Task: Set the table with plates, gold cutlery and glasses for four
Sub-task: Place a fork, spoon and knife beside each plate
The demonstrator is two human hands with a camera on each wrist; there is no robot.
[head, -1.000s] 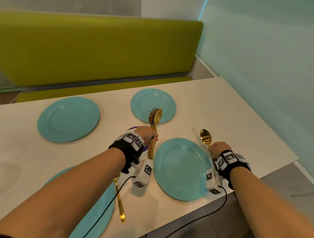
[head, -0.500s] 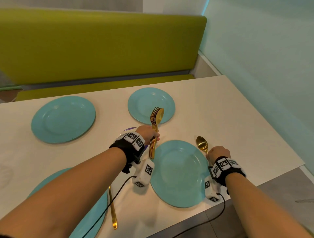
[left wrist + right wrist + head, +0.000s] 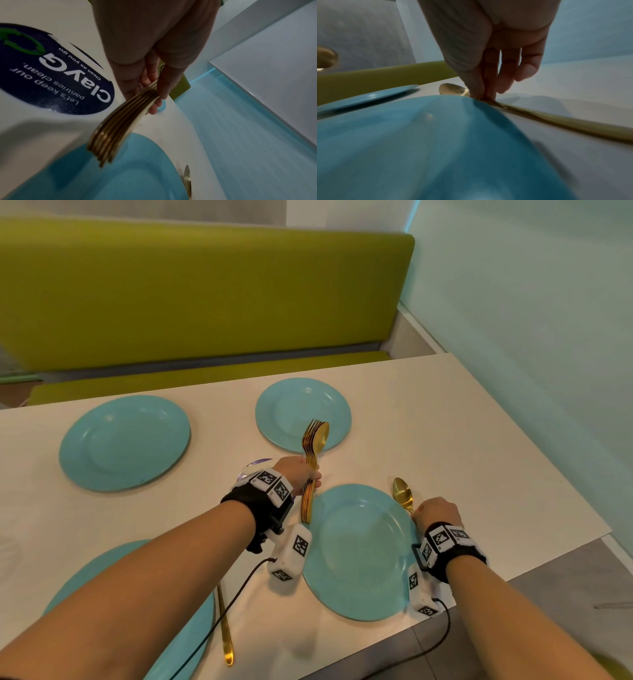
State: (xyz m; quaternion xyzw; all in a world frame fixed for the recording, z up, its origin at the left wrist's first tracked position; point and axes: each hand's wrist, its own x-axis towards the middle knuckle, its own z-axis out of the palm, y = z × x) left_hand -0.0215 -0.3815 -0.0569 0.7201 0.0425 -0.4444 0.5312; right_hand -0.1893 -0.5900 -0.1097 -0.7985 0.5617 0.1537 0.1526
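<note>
My left hand (image 3: 301, 474) grips a bundle of gold cutlery (image 3: 311, 460), several forks and a spoon, upright between the far right plate (image 3: 303, 414) and the near right plate (image 3: 359, 553). In the left wrist view the bundle's handles (image 3: 111, 135) fan out below my left hand (image 3: 152, 86). My right hand (image 3: 436, 510) pinches a single gold spoon (image 3: 402, 494) by its neck, right of the near right plate. In the right wrist view the spoon (image 3: 453, 89) lies low along the table beside the plate's rim (image 3: 496, 112), pinched by my right hand (image 3: 481, 93).
A third teal plate (image 3: 125, 443) sits far left and a fourth (image 3: 181, 642) near left, with a gold utensil handle (image 3: 226, 635) beside it. A dark blue round sticker (image 3: 56, 75) is on the white table (image 3: 479, 457). A green bench (image 3: 205, 296) runs behind; a wall stands right.
My right hand has brought the single spoon nearer and lower, down beside the near right plate. The left hand keeps its bundle almost still.
</note>
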